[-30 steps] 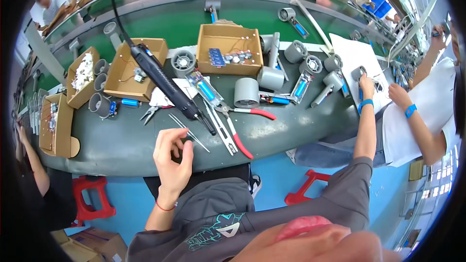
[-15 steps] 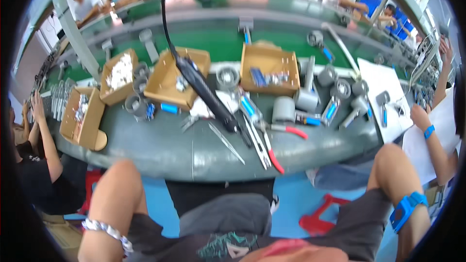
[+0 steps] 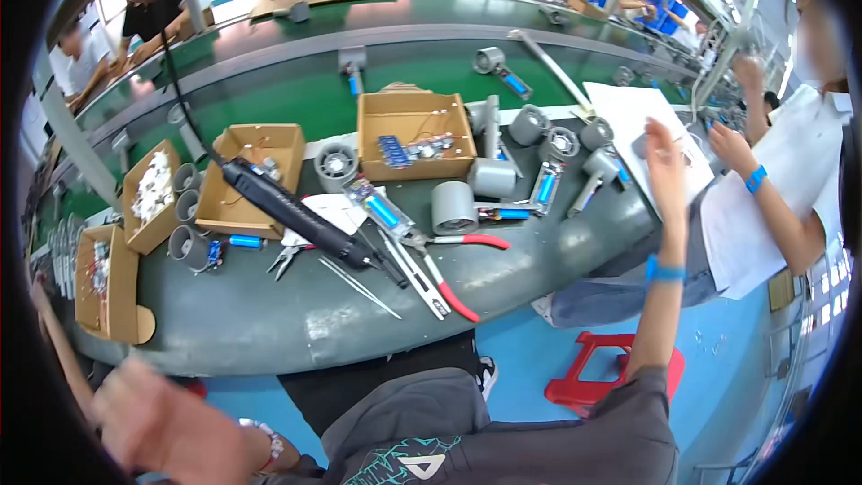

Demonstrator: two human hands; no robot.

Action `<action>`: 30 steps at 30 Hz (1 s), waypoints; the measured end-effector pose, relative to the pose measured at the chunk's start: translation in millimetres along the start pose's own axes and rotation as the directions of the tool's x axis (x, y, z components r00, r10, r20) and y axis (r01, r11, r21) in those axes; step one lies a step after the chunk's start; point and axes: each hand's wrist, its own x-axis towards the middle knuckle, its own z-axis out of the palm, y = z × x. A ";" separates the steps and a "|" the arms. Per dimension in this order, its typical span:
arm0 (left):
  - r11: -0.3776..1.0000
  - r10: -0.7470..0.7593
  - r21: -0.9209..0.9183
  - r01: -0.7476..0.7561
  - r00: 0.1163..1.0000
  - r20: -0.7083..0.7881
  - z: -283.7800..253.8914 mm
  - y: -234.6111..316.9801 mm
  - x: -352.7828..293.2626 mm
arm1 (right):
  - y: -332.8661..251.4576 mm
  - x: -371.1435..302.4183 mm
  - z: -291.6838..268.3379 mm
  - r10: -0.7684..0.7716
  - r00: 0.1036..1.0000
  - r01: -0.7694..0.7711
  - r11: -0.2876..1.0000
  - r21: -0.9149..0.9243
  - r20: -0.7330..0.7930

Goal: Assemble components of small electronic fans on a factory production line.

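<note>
My right arm stretches forward with a blue band on the wrist. My right hand (image 3: 665, 166) is raised over the right end of the bench, in front of a white paper sheet (image 3: 620, 108), its fingers straight and nothing visible in them. Behind it lies a grey part, mostly hidden. My left hand (image 3: 148, 413) is at the lower left, off the bench, smeared by motion; its fingers cannot be made out. Between them on the bench lie a black electric screwdriver (image 3: 292, 213) on a cord, tweezers (image 3: 361, 287) and red-handled pliers (image 3: 449, 287).
Cardboard boxes (image 3: 417, 171) hold small parts and circuit boards. Grey fan housings (image 3: 454, 207) and handles with blue battery cells (image 3: 382, 209) lie around. A green conveyor belt (image 3: 422, 72) runs behind. A co-worker (image 3: 763, 189) stands close on the right; a red stool (image 3: 575, 386) is below.
The view has turned right, so the bench things sit further left. My bent right arm has straightened forward, bringing its hand into view. My left hand has come into view at the lower left.
</note>
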 end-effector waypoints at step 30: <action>0.464 -0.855 0.272 0.843 0.347 0.385 113.1 -14.7 -72.5 | -209.0 -225.7 105.9 -0.048 0.816 -0.365 0.731 0.577 0.576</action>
